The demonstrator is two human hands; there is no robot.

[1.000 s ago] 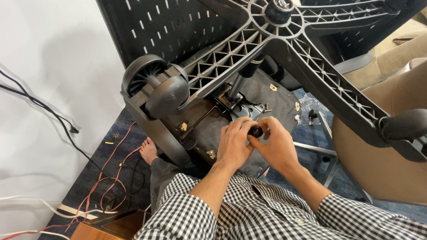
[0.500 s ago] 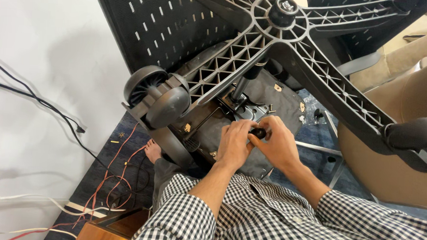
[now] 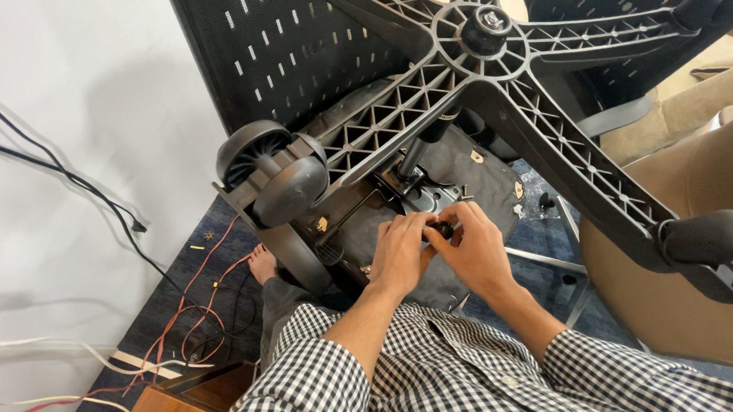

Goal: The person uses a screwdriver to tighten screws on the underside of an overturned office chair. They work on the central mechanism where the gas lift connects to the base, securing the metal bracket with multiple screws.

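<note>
Both our hands meet over the underside of an upturned office chair. Our left hand point(image 3: 399, 254) lies curled with its fingers bent against a small black knob point(image 3: 443, 230), and our right hand point(image 3: 474, 252) pinches that knob from the other side, thumb and fingertips closed on it. The knob sits between the two hands, just beside the metal plate point(image 3: 428, 194) under the seat point(image 3: 469, 165), where the chair's centre post point(image 3: 420, 146) comes down. Above the hands spreads the black star-shaped base point(image 3: 483, 57), with one wheel point(image 3: 280, 172) to our left and another wheel point(image 3: 708, 236) to our right. Our checked sleeves point(image 3: 424, 376) fill the bottom of the view. Red and black wires point(image 3: 198, 306) trail over the dark carpet point(image 3: 183, 280) near a bare foot point(image 3: 261, 264), beside a white wall point(image 3: 69, 132).
</note>
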